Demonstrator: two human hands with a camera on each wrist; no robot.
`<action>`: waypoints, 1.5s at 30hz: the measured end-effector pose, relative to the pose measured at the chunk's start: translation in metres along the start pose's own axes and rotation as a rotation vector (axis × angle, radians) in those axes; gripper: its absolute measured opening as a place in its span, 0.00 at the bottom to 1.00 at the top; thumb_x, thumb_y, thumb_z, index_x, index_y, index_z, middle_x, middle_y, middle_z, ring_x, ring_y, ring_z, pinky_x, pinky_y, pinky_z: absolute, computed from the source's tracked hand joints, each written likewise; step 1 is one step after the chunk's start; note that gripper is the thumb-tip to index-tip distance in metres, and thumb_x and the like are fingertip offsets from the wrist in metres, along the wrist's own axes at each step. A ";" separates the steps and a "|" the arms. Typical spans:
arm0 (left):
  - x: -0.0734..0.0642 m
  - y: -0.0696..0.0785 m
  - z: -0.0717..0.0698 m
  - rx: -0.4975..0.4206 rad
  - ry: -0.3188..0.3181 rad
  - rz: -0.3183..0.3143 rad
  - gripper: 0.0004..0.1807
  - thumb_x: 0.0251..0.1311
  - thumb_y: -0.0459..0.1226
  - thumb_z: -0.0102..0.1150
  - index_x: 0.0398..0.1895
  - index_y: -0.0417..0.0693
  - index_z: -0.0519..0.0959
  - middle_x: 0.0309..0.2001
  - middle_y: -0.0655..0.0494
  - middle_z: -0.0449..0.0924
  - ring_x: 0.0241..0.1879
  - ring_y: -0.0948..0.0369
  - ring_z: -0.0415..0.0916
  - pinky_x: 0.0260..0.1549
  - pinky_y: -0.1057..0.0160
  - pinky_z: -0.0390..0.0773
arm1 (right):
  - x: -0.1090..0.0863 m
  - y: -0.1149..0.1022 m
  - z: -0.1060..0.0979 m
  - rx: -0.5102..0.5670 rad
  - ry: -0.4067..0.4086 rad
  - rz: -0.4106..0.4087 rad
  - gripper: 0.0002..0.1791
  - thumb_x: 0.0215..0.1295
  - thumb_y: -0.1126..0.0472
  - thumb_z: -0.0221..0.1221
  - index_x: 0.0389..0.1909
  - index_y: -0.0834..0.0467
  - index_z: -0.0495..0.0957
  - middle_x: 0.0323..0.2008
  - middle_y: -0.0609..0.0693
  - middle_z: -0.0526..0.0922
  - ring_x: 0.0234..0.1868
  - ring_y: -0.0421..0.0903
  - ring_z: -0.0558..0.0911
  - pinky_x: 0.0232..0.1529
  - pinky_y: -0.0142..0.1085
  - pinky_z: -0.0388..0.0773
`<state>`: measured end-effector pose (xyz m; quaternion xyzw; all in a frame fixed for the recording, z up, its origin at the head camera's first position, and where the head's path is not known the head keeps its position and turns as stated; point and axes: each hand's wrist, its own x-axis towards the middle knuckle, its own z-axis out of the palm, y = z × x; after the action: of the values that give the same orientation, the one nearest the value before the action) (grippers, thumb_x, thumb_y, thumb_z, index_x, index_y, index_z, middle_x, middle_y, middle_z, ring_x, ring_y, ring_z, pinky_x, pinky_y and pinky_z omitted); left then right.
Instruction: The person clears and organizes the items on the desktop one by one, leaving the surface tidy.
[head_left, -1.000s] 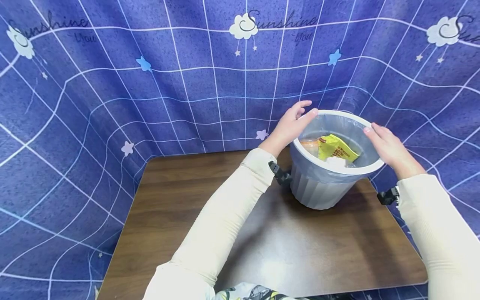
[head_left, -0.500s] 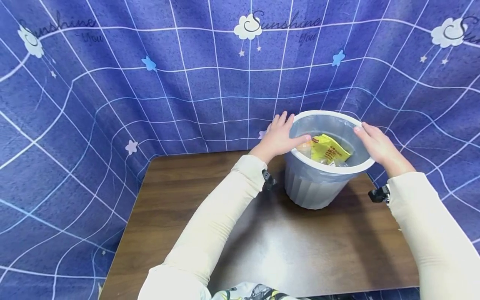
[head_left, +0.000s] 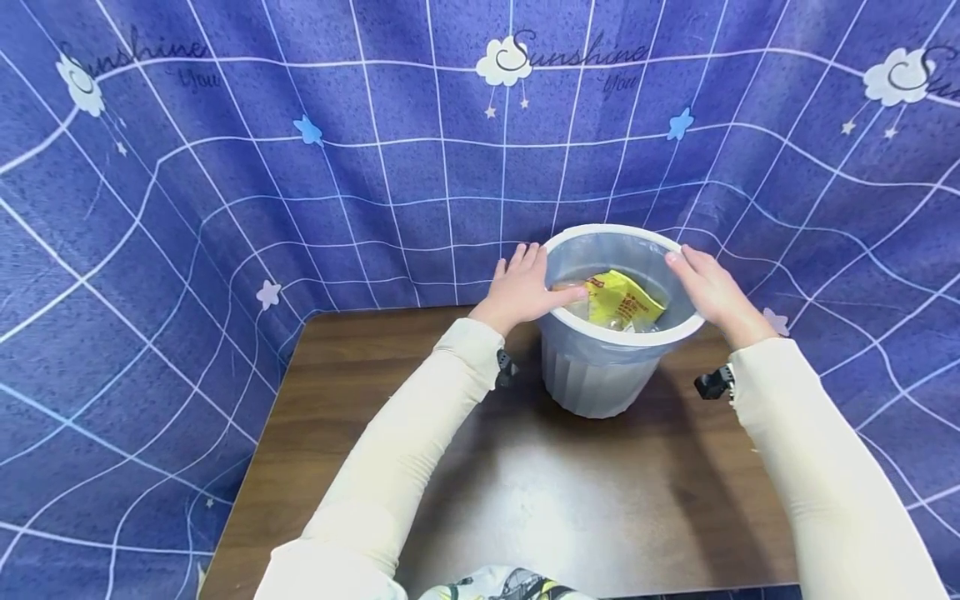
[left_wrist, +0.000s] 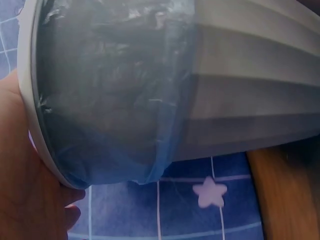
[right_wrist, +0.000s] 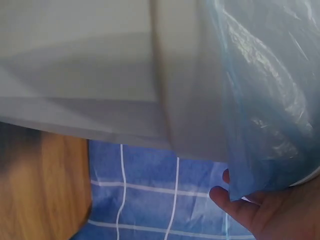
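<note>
A grey ribbed trash can [head_left: 592, 383] stands upright on the brown table, with a white rim and a translucent bag folded over its upper wall. My left hand [head_left: 517, 292] holds the rim on the left, thumb across it and fingers outside. On the opposite side, my right hand [head_left: 712, 287] grips the rim, its thumb at the inner edge. Inside the can lie a yellow printed wrapper [head_left: 618, 298] and some clear plastic. Close up in the right wrist view, the fingers sit against the bag liner [right_wrist: 265, 125]; the left wrist view shows the other hand beside the white rim [left_wrist: 26, 95].
A blue curtain [head_left: 420, 192] with white grid lines, clouds and stars hangs behind the table and along its sides. The wooden table [head_left: 360, 392] extends left and in front of the can. A black camera [head_left: 714, 382] sits at the right wrist.
The trash can has shifted left along the table with both hands. My left hand has come down from above the rim and now holds its left side; the wrapper has gone with the can.
</note>
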<state>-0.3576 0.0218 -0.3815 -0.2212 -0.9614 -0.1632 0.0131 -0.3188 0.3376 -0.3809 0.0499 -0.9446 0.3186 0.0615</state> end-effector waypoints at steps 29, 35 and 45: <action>-0.062 -0.140 -0.046 -0.033 0.033 -0.095 0.64 0.52 0.82 0.38 0.82 0.48 0.46 0.82 0.49 0.42 0.80 0.53 0.30 0.75 0.40 0.39 | 0.050 -0.099 0.082 -0.141 -0.236 -0.211 0.57 0.71 0.27 0.41 0.79 0.69 0.35 0.79 0.69 0.39 0.79 0.62 0.42 0.77 0.54 0.42; -0.071 -0.153 -0.052 -0.053 0.021 -0.114 0.62 0.56 0.79 0.41 0.82 0.47 0.43 0.82 0.51 0.40 0.80 0.53 0.29 0.75 0.39 0.37 | 0.053 -0.114 0.094 -0.209 -0.248 -0.185 0.61 0.66 0.20 0.35 0.79 0.66 0.34 0.80 0.66 0.36 0.79 0.62 0.43 0.76 0.56 0.46; -0.073 -0.155 -0.051 -0.026 0.036 -0.111 0.60 0.59 0.76 0.44 0.82 0.46 0.44 0.82 0.51 0.42 0.80 0.53 0.30 0.75 0.39 0.37 | 0.053 -0.114 0.094 -0.221 -0.244 -0.164 0.62 0.65 0.19 0.33 0.80 0.64 0.34 0.80 0.65 0.36 0.79 0.62 0.44 0.75 0.58 0.48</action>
<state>-0.3611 -0.1564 -0.3885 -0.1648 -0.9696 -0.1802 0.0182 -0.3638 0.1875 -0.3791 0.1579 -0.9671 0.1983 -0.0228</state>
